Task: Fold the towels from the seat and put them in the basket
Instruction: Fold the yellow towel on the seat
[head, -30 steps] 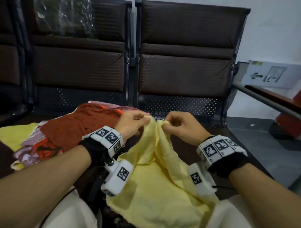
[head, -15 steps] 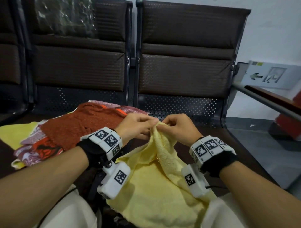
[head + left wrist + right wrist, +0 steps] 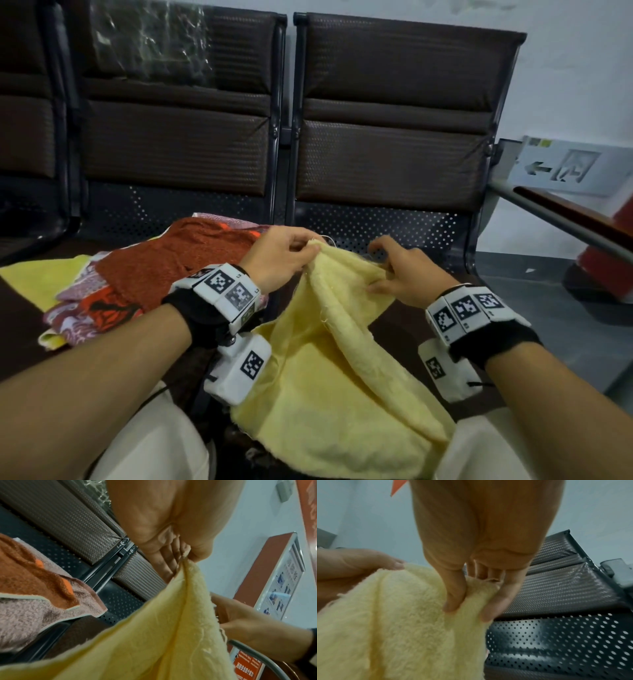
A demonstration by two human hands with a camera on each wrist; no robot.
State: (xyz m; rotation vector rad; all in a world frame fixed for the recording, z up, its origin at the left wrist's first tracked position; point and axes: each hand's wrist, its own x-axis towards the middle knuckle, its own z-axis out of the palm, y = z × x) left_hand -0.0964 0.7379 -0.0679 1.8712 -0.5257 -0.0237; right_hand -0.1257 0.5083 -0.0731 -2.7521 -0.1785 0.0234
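A pale yellow towel (image 3: 329, 387) hangs from both hands down over my lap. My left hand (image 3: 284, 255) pinches its top edge at one corner; in the left wrist view that hand (image 3: 178, 555) nips the towel (image 3: 154, 642) between thumb and fingers. My right hand (image 3: 394, 270) grips the same edge a short way to the right; in the right wrist view that hand (image 3: 471, 596) holds the towel (image 3: 393, 622) bunched between its thumb and fingers. A heap of other towels (image 3: 144, 270), rust-red on top with patterned ones below, lies on the seat at my left. No basket is in view.
Dark brown padded chair backs (image 3: 394, 113) stand in front, with a perforated metal seat (image 3: 376, 229) under my hands. A bright yellow cloth (image 3: 37, 277) lies at the far left. A metal rail (image 3: 565, 219) runs along the right, with grey floor (image 3: 534, 301) below it.
My hands, which were pinching the towel's top close together, have moved apart, the right one to the right, so the top edge is spread between them.
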